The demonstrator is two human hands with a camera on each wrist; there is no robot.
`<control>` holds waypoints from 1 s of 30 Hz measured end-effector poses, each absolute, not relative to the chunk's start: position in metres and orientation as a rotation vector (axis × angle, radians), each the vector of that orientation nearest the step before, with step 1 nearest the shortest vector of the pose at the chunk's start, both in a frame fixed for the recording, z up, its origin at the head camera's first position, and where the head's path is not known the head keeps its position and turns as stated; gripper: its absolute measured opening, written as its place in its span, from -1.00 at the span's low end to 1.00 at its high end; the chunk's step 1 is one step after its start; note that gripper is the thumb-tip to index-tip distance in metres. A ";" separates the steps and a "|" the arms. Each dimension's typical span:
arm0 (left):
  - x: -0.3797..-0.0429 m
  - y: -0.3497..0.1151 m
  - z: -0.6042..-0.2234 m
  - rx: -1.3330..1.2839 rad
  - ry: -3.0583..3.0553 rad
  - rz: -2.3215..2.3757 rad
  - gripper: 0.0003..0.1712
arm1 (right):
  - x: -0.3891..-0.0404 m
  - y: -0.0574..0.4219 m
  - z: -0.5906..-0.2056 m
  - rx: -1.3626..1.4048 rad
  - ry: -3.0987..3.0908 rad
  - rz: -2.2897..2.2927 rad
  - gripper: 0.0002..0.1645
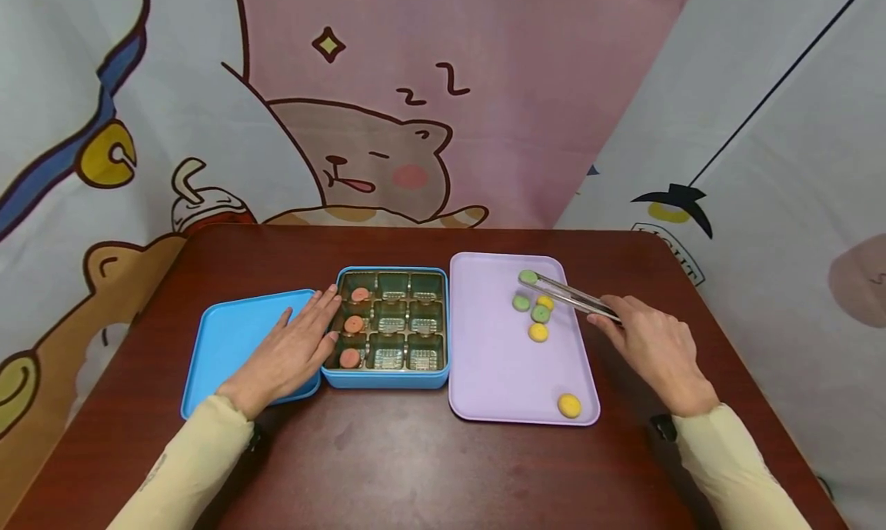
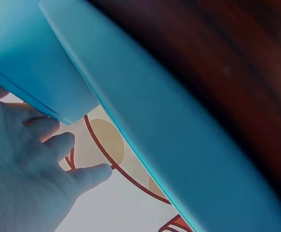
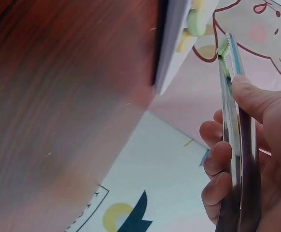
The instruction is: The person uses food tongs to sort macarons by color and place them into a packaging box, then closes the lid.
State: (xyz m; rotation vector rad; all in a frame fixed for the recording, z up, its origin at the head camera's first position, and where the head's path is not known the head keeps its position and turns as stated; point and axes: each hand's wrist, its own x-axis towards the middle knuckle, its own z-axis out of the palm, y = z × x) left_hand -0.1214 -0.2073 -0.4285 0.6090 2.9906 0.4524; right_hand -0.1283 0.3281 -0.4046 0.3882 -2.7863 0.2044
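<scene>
My right hand (image 1: 654, 345) grips metal tongs (image 1: 577, 298), whose tips are at a green disc-shaped piece (image 1: 528, 277) over the lilac tray (image 1: 498, 376). In the right wrist view, the green piece (image 3: 222, 48) sits between the tips of the tongs (image 3: 234, 121). My left hand (image 1: 287, 361), fingers straight, rests against the left side of the blue box (image 1: 388, 380). A divided insert fills that box, and an orange piece (image 1: 354, 325) lies in each compartment of its left column. Below the tongs are green pieces (image 1: 541, 314) and yellow pieces (image 1: 537, 332).
A blue lid (image 1: 235, 334) lies left of the box, partly under my left forearm. Another yellow piece (image 1: 570, 405) is near the tray's front right corner. Everything stands on a dark wooden table (image 1: 388, 468) before a printed cloth (image 1: 554, 68).
</scene>
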 end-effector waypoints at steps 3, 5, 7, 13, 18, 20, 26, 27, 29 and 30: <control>-0.121 -0.208 -0.429 0.609 2.992 0.459 -0.27 | -0.125 0.323 -0.402 0.405 -2.773 0.209 -0.47; -0.120 -0.208 -0.429 0.609 2.994 0.467 -0.27 | -0.122 0.319 -0.399 0.414 -2.766 0.211 -0.45; -0.120 -0.209 -0.429 0.609 2.993 0.476 -0.27 | -0.119 0.315 -0.397 0.428 -2.756 0.217 -0.45; -0.121 -0.208 -0.429 0.609 2.988 0.490 -0.28 | -0.112 0.302 -0.390 0.480 -2.731 0.234 -0.47; -0.122 -0.207 -0.428 0.615 2.982 0.495 -0.28 | -0.110 0.293 -0.387 0.528 -2.674 0.254 -0.49; -0.123 -0.206 -0.427 0.614 2.982 0.489 -0.28 | -0.109 0.289 -0.386 0.552 -2.656 0.265 -0.50; -0.123 -0.205 -0.426 0.600 2.968 0.469 -0.27 | -0.105 0.275 -0.385 0.608 -2.642 0.278 -0.51; -0.122 -0.205 -0.426 0.598 2.969 0.465 -0.27 | -0.104 0.272 -0.385 0.617 -2.641 0.277 -0.51; -0.122 -0.205 -0.427 0.594 2.970 0.461 -0.27 | -0.104 0.268 -0.385 0.637 -2.640 0.277 -0.51; -0.122 -0.205 -0.427 0.594 2.970 0.461 -0.27 | -0.103 0.265 -0.385 0.647 -2.641 0.278 -0.50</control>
